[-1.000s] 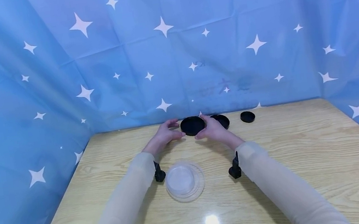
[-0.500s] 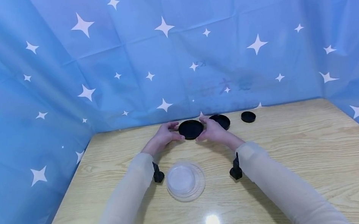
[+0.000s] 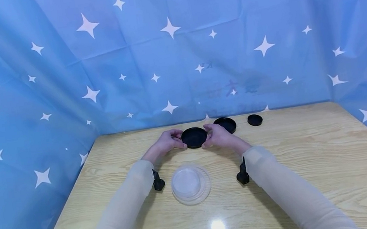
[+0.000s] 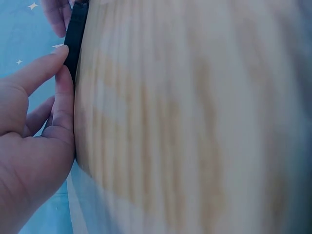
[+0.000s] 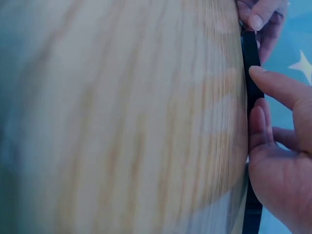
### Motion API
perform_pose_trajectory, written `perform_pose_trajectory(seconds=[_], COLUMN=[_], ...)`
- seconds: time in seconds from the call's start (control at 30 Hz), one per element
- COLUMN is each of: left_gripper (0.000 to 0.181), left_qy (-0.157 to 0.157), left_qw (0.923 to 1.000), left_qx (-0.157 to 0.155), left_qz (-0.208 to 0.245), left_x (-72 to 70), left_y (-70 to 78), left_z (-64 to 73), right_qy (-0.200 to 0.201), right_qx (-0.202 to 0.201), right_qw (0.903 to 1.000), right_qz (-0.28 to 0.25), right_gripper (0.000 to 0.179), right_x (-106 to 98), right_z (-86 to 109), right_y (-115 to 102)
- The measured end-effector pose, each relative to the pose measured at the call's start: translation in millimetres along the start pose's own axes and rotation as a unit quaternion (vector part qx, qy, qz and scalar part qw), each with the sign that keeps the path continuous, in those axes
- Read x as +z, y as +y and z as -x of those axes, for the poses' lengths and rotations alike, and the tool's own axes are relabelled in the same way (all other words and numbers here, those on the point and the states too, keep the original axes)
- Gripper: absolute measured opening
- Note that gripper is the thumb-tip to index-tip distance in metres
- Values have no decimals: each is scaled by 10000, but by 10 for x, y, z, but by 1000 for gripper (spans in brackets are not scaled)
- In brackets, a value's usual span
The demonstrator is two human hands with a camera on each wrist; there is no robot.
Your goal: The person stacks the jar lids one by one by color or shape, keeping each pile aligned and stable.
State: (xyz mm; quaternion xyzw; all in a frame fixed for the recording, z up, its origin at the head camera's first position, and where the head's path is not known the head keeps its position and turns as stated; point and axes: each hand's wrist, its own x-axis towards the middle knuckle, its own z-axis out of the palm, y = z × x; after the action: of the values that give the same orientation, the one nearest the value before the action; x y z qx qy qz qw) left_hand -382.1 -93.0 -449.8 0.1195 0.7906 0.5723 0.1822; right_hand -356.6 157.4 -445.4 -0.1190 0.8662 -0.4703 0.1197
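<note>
A shallow black round dish point(image 3: 194, 138) lies near the back of the table, between my two hands. My left hand point(image 3: 169, 141) grips its left side, thumb at the near edge. From the right, my right hand point(image 3: 219, 136) holds the opposite side with thumb and fingers. In the left wrist view the dish's side wall point(image 4: 76, 36) shows as a dark band with the thumb pressed on it. The right wrist view has the right thumb point(image 5: 261, 73) against the same wall, low over the wood.
Behind my right hand sits another black round dish point(image 3: 226, 125), and a smaller black dish point(image 3: 254, 120) lies further right. Clear round plastic pieces point(image 3: 186, 183), stacked, rest nearer me between my forearms. A blue star-patterned curtain point(image 3: 177, 72) hangs along the table's back edge.
The black dish has come toward me and slightly left from the back edge, with both hands following it. The left fingers have closed in on its side. Other dishes stay put.
</note>
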Motion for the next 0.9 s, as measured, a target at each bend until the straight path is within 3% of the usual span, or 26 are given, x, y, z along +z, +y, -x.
perform_pose_trajectory(seconds=[0.43, 0.9], left_gripper=[67, 66], left_qy=[-166, -251], left_qw=[9997, 9996], left_qx=[79, 99], left_qz=[-161, 40], left_x=[-40, -62], left_y=[-4, -39], left_z=[73, 141], right_qy=[18, 27], right_qx=[-200, -225], right_qw=[9997, 9997], right_qz=[136, 106], right_gripper=[80, 76], right_x=[10, 26], right_z=[28, 83], right_y=[8, 30])
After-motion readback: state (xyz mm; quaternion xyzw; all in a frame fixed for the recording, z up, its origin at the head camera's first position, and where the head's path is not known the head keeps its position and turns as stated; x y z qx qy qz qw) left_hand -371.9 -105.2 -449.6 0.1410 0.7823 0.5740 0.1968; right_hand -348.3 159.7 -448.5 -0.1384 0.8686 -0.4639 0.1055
